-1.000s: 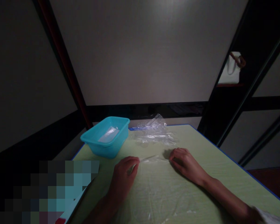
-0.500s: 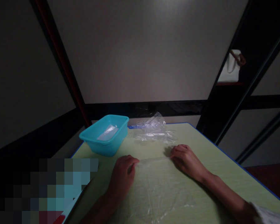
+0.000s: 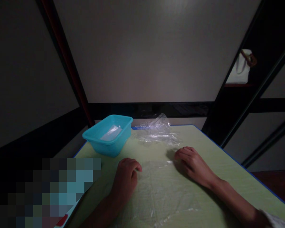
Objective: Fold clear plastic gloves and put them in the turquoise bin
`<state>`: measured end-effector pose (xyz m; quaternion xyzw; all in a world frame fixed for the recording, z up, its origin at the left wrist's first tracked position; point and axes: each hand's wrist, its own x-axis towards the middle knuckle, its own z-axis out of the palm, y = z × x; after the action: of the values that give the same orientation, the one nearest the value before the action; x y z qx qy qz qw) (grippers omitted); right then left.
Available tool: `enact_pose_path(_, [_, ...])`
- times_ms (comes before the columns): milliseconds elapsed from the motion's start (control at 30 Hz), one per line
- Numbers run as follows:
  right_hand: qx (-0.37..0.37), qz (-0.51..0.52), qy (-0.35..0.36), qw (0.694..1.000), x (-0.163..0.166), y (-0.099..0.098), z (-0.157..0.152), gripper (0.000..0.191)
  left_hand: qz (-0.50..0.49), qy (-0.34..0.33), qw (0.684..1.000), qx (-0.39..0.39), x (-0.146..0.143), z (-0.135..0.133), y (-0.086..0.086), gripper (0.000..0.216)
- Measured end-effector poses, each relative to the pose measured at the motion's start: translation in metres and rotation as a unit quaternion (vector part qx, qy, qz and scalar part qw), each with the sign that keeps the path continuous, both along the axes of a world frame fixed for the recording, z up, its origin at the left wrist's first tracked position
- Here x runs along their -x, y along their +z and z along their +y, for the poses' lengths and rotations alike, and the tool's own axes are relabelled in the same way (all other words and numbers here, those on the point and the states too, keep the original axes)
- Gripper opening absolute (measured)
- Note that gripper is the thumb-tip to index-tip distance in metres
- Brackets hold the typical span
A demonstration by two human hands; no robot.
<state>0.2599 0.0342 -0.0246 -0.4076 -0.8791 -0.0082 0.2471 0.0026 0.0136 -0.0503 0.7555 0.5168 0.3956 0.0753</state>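
Observation:
A clear plastic sheet (image 3: 163, 190) lies flat on the pale green table (image 3: 228, 171) between my hands. My left hand (image 3: 126, 177) rests at the sheet's far left corner, fingers curled down and pinched on its edge. My right hand (image 3: 192, 163) holds the far right corner, fingers bent and pressed on the plastic. Both forearms lie along the table toward me.
A turquoise tub (image 3: 109, 139) with a folded clear plastic piece inside stands at the table's far left. A crumpled heap of clear plastic bags (image 3: 158, 131) lies at the far edge. A white bag (image 3: 241, 68) hangs on a dark shelf frame, right.
The plastic was gathered into a narrow strip between my hands a second ago; it now lies spread flat toward me. Both hands stayed at the far corners.

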Motion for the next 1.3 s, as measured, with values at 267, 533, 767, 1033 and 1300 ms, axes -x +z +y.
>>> enact_pose_path(267, [0.134,-0.077,0.107,0.982,0.031,0.003,-0.021,0.048,0.133,-0.133,0.982,0.028,-0.01,-0.012,0.008,0.047])
enact_pose_path(533, [0.193,-0.094,0.116,0.97,0.018,-0.009,-0.019,0.069,0.263,-0.174,0.946,0.073,-0.008,-0.018,0.001,0.06])
enact_pose_path(767, [0.239,-0.095,0.092,0.962,-0.005,-0.001,-0.015,0.071,0.285,-0.156,0.945,0.044,-0.01,-0.019,0.004,0.058])
enact_pose_path(1033, [0.163,-0.075,0.13,0.975,0.005,0.022,-0.021,0.041,0.26,0.045,0.959,-0.106,-0.001,-0.02,0.013,0.036])
enact_pose_path(1300, [0.174,-0.065,0.239,0.953,0.024,0.028,-0.035,0.03,0.277,0.037,0.959,-0.036,0.0,-0.017,0.013,0.039])
